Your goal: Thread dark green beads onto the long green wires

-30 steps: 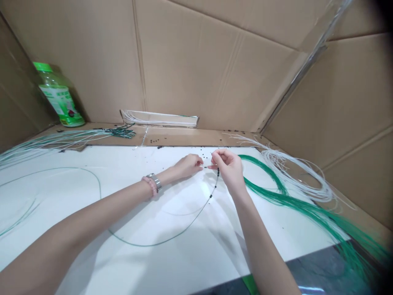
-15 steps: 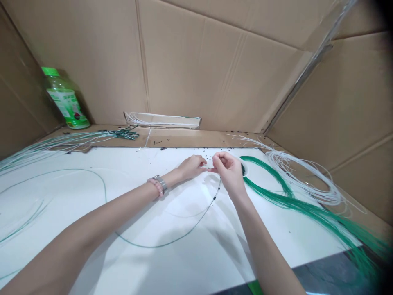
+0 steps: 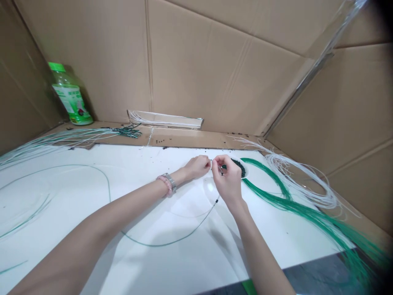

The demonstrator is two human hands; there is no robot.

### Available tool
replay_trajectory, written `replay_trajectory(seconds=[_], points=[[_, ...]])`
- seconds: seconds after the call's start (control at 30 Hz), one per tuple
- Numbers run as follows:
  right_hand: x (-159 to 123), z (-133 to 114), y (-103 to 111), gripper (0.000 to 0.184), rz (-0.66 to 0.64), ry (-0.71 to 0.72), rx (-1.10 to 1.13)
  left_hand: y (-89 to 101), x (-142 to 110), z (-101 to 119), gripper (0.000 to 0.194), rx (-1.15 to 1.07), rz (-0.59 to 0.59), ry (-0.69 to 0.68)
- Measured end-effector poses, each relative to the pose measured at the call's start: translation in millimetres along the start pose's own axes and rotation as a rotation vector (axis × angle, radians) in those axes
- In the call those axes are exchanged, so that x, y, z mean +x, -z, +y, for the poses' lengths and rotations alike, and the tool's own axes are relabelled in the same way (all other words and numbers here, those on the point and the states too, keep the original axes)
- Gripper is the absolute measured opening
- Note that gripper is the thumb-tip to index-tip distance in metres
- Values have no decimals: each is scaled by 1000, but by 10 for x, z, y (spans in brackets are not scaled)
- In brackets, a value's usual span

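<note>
In the head view my right hand (image 3: pixel 227 177) pinches a thin green wire (image 3: pixel 159 245) near its end. From there the wire drops behind the fingers and loops left across the white board. A few small dark beads (image 3: pixel 217 200) sit on it below the hand. My left hand (image 3: pixel 198 166) is closed, its fingertips almost meeting the right ones; anything between them is too small to make out. Just behind my right hand stands a white bowl (image 3: pixel 247 173) of dark green beads (image 3: pixel 239 167), partly covered by the hand.
Bundles of green wire (image 3: pixel 276 200) and white wire (image 3: pixel 319 192) lie at the right. Another bundle with dark tips (image 3: pixel 129 131) lies at the back left, near a green bottle (image 3: pixel 72 100). Cardboard walls (image 3: pixel 196 61) surround the white board (image 3: pixel 144 270); loose beads lie along its back edge.
My left hand has closed and moved right, up to the right fingertips. My right hand has shifted slightly, showing more of the bead bowl. The whole view has shifted a little.
</note>
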State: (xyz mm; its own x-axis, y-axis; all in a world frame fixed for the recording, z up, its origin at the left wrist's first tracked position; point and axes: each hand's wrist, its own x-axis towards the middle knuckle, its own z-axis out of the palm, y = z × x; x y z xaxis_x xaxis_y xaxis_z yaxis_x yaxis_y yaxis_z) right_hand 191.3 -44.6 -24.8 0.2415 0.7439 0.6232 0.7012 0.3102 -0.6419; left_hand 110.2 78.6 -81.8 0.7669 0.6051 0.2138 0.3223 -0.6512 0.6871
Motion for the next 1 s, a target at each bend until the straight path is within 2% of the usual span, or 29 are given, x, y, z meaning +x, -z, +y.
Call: replay_trajectory(seconds=[0.17,0.3,0.5,0.57,0.67,0.8,1.0], points=[[-31,8,-41,10,-12,13,0,218,-144,-32,27,-54,39,58],[-51,-4,-87,10,-38,22,26,372,-371,-48,23,-186,89,125],[-9,-175,-203,10,-127,65,88,593,-994,100,13,-575,208,214],[-21,-266,-259,10,-163,85,113,647,-1230,176,15,-708,272,242],[-112,-377,-330,9,-202,103,150,669,-1496,265,22,-891,351,267],[-301,-457,-355,8,-253,122,197,600,-1624,323,28,-1122,394,293],[-449,-547,-322,11,-286,124,236,468,-1639,390,33,-1363,294,353]])
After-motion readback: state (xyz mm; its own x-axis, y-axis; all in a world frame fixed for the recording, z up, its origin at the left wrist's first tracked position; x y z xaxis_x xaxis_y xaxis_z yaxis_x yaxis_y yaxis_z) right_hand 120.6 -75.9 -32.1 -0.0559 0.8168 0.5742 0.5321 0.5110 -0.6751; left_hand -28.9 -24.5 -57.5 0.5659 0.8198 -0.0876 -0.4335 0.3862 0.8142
